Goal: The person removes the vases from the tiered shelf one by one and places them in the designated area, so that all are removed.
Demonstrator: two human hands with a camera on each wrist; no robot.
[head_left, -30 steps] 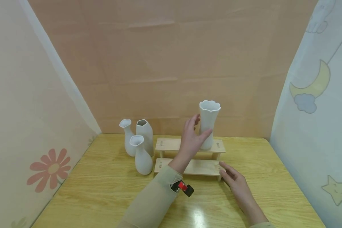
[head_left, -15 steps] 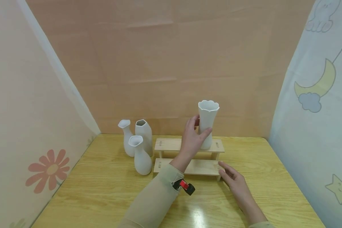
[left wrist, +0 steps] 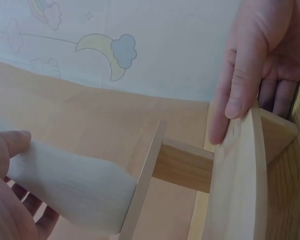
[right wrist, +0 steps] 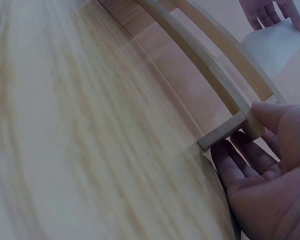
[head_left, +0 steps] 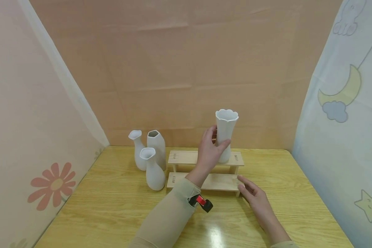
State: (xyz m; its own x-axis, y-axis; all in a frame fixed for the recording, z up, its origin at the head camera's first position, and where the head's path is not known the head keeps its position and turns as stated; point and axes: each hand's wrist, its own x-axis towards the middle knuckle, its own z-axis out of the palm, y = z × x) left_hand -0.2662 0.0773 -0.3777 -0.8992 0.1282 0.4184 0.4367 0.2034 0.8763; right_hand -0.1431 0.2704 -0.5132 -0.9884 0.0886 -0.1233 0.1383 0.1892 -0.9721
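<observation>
A tall white vase (head_left: pixel 226 129) with a scalloped rim stands upright at the right part of the upper board of a two-tier wooden stand (head_left: pixel 220 182). My left hand (head_left: pixel 208 151) holds this vase round its lower half, thumb on the near side and fingers behind. In the left wrist view, the base of the vase (left wrist: pixel 85 190) meets the upper board. My right hand (head_left: pixel 258 201) grips the right end of the lower board. The right wrist view has the right thumb on the board (right wrist: pixel 225 92) and fingers curled beneath its end.
Left of the stand, on the wooden table (head_left: pixel 105 206), are a flared vase (head_left: pixel 140 153), a faceted vase (head_left: pixel 158 148) and a nearer narrow-necked vase (head_left: pixel 155 174), all white. An orange backdrop (head_left: pixel 186 69) rises behind, with printed sheets (head_left: pixel 338 144) at both sides.
The fingers of my left hand have drawn slightly closer round the scalloped vase. Vase, stand and right hand keep their places; the head view has shifted a little.
</observation>
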